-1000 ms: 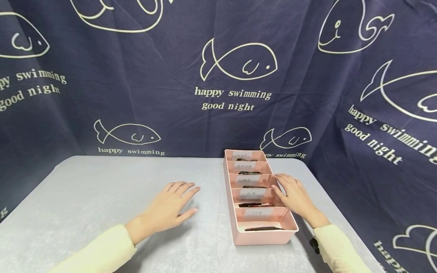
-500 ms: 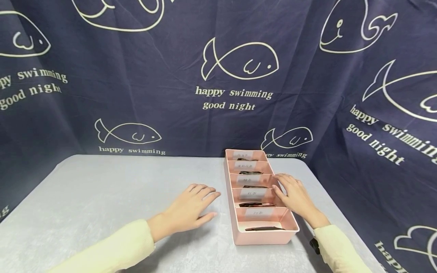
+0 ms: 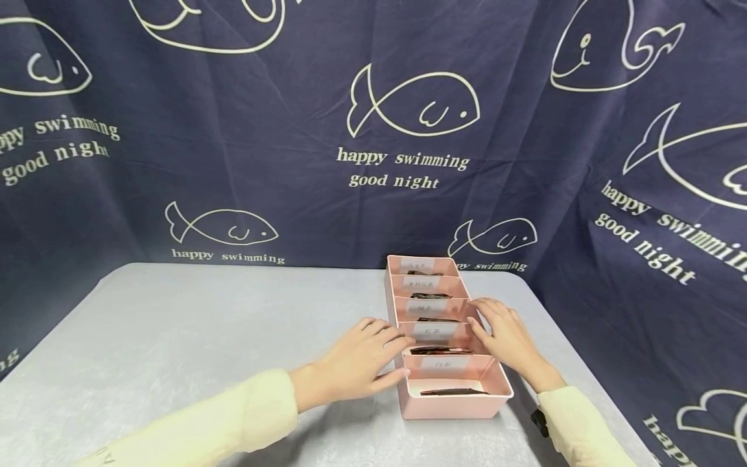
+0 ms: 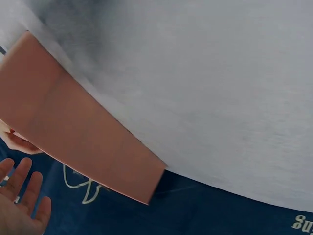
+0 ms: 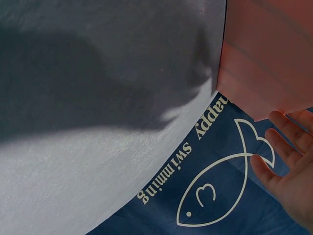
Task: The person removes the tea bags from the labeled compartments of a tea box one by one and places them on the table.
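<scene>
A long pink divided box [image 3: 452, 408] stands on the table, its compartments in one row running away from the person. White paper labels with handwritten characters are on the inner walls, and dark flat packets [image 3: 454, 392] lie inside. At the box's left side is my left hand [image 3: 355, 360], fingers loosely spread, its fingertips and thumb right at the rim. My right hand [image 3: 509, 337] is at the right side, fingertips on the rim near the middle. Both wrist views show the plain outer wall of the box [image 4: 83, 117], with relaxed fingers [image 5: 283, 134] beside its upper edge.
The grey-white table [image 3: 204, 324] extends to the left of the box. Dark blue cloth [image 3: 303, 130] with white fish drawings and lettering hangs behind and on both sides; the box's far end is close to it. A small black object [image 3: 539, 423] is at the right cuff.
My left hand has moved right across the table, from well apart to the box's left rim. The right hand and the box have stayed in place.
</scene>
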The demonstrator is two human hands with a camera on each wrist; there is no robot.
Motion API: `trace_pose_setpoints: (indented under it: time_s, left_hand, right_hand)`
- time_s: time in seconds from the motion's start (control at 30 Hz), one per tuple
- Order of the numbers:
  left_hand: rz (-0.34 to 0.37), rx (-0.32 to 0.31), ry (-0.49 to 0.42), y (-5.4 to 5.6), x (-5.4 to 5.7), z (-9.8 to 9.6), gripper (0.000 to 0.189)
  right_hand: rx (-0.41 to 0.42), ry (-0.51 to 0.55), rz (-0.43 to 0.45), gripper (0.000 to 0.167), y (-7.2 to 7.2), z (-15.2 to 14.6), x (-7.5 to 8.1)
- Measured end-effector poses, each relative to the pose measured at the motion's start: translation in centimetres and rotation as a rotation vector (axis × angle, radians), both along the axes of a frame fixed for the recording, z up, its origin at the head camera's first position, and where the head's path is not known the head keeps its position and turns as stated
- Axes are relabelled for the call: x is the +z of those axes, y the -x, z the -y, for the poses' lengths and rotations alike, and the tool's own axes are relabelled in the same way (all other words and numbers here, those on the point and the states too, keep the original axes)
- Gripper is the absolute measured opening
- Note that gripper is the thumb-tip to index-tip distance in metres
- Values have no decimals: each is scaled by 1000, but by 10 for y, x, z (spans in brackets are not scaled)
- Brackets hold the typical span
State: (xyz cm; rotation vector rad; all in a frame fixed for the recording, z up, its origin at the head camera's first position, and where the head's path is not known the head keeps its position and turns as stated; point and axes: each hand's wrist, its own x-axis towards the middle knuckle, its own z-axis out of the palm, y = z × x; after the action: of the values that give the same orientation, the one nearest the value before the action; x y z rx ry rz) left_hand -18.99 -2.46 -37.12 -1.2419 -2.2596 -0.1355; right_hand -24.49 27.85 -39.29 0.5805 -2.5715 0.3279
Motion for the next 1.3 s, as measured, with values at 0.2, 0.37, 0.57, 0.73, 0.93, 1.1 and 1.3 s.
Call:
trace_pose_setpoints:
  time_s: [0.2, 0.37, 0.57, 0.73, 0.93, 1.1, 1.3]
  left_hand:
    - [9, -50, -3, -3, 0, -15, 34]
    - [35, -85, 32, -7, -1, -23, 35]
    - [20, -120, 51, -11, -10, -30, 34]
    - [19, -142, 84, -13, -14, -34, 32]
    - [25, -162, 96, -14, -17, -39, 28]
    - [34, -168, 107, -17, -18, -41, 25]
    - [28, -184, 89, -17, -21, -43, 24]
  right_hand:
    - [-1, 0, -1, 35, 0, 0, -1]
    - [2, 3, -1, 35, 0, -1, -2]
    - [7, 12, -21, 34, 0, 0, -3]
    - [6, 18, -16, 34, 0, 0, -3]
    - [7, 22, -2, 34, 0, 0, -2]
    - [8, 30, 4, 34, -1, 2, -1]
    - [10, 33, 3, 34, -1, 2, -2]
